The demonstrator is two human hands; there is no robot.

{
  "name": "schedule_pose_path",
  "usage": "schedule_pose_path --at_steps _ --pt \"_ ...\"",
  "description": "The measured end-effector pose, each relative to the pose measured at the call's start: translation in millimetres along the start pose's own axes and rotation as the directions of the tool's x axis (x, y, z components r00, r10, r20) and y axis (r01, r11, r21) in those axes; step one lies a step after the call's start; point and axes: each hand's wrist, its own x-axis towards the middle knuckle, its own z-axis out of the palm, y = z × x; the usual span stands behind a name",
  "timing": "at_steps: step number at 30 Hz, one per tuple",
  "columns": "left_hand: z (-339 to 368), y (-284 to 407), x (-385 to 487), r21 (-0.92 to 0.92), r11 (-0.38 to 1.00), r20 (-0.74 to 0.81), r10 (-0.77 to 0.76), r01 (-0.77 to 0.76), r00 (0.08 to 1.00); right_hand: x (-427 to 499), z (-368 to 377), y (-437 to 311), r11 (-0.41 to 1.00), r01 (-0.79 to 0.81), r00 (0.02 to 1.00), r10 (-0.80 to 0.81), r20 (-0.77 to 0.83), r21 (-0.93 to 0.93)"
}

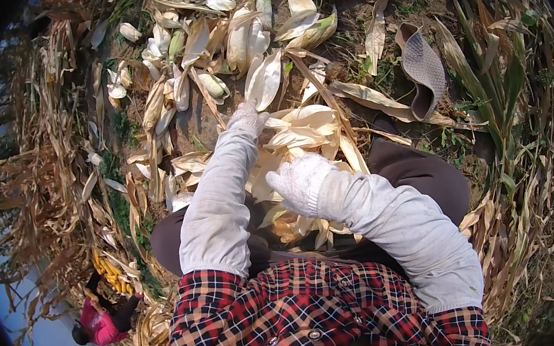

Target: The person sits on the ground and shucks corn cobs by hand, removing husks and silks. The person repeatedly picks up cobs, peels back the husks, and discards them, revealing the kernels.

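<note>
My left hand (247,118), in a white knit glove, reaches forward to the base of a pale, opened corn husk (266,80); its fingertips are partly hidden, so whether it grips the husk is unclear. Nearer my body, my right hand (303,183), gloved too, is curled above a pile of dry husks (315,128) between my legs. Its fingers face down and away, and I cannot see whether anything is in them. Ahead lie several corn ears in their husks, among them a greenish one (315,32) and a pale one (240,42).
To the right on the soil lies a curved grey textured pad (425,68). Dry corn stalks (56,140) stand or lean at the left, and more stalks (504,68) at the right. At the lower left a person (99,323) in pink sits beside husked yellow corn ears (111,274).
</note>
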Motion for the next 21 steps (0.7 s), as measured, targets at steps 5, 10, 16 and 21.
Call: schedule_pose_path --at_steps 5,10,16,21 --pt "3.4 -7.4 65.9 -0.222 0.973 -0.180 -0.105 0.064 0.978 3.4 11.0 2.4 0.999 0.001 0.999 0.000 -0.033 0.042" --pt "17.6 -5.9 111.7 -0.251 0.957 -0.103 -0.174 0.144 0.979 10.4 15.8 7.0 0.994 -0.039 0.999 0.037 0.018 0.102" --pt "72.2 11.0 84.5 -0.066 0.997 0.087 0.048 -0.043 0.995 15.5 13.0 20.0 0.991 -0.023 1.000 0.022 0.008 0.132" --pt "96.0 14.4 33.2 -0.087 0.951 0.385 0.308 -0.298 0.870 20.9 7.3 23.4 0.991 -0.046 0.999 0.043 0.023 0.126"
